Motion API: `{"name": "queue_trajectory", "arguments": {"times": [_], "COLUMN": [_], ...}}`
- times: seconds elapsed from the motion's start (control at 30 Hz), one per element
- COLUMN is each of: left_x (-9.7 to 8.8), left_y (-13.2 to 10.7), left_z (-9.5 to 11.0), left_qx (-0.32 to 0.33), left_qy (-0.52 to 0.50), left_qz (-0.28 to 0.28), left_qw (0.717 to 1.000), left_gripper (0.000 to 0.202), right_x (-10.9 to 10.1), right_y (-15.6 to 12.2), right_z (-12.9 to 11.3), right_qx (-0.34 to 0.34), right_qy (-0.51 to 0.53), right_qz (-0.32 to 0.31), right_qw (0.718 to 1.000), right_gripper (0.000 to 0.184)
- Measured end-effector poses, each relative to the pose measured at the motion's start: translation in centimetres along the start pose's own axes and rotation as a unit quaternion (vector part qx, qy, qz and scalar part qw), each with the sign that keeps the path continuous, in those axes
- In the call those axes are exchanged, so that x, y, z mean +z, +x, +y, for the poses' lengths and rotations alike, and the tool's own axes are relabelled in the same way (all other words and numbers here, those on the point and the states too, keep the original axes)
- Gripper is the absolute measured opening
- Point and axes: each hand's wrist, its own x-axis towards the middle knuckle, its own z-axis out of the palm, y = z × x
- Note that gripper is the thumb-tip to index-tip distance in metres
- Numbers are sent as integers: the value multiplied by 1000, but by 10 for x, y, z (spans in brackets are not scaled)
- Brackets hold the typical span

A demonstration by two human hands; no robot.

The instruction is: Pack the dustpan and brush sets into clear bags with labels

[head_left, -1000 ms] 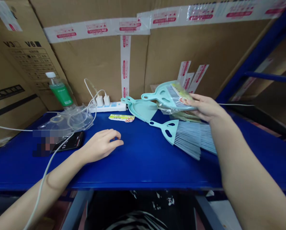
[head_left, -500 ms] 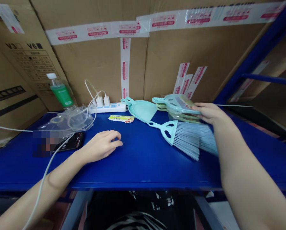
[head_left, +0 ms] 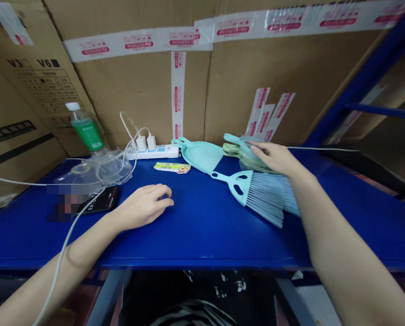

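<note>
My left hand (head_left: 146,206) rests on the blue tabletop, holding nothing, its fingers loosely curled and the thumb apart. At the right, my right hand (head_left: 273,156) grips a light-blue dustpan (head_left: 238,139) in clear wrap, thumb and fingers closed over it. My hand covers much of that dustpan. Beneath lie green handled pieces (head_left: 232,150), also partly wrapped. In front, a light-blue hand brush (head_left: 241,185) lies with its bristles pointing right; more bristles show behind it, partly hidden by my forearm. An unwrapped light-blue dustpan (head_left: 202,155) lies left of the stack.
A white power strip (head_left: 154,152) with two plugged chargers stands at the back. Left are a green-labelled bottle (head_left: 88,131), crumpled clear plastic (head_left: 110,170), a phone (head_left: 103,199) and loose cables. A yellow label card (head_left: 171,167) lies mid-table. Cardboard boxes (head_left: 137,90) wall the back.
My right hand has moved left over the stack. The wrapped dustpan's handle has shifted slightly right and tilted. My left hand stays in place.
</note>
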Motion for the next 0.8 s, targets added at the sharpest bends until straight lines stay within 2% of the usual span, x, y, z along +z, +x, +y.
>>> {"name": "queue_trajectory", "arguments": {"times": [0.13,0.3,0.47,0.6,0.8], "left_x": [0,0,1,2,1], "left_y": [0,0,0,1,0], "left_z": [0,-1,-1,-1,-1], "left_qx": [4,6,6,11,8], "left_qy": [0,-2,0,6,5], "left_qz": [2,0,2,5,-8], "left_qw": [1000,1000,1000,1000,1000], "left_gripper": [23,25,26,27,27], "right_x": [2,-1,1,3,0], "right_y": [-1,-1,-2,-5,-8], "right_z": [-13,-12,-20,-33,-49], "right_qx": [-23,-7,-8,-4,36], "right_qy": [15,1,-33,-76,-132], "right_qz": [-33,-54,-40,-28,-46], "right_qw": [999,999,999,997,990], "right_gripper": [45,43,39,51,50]}}
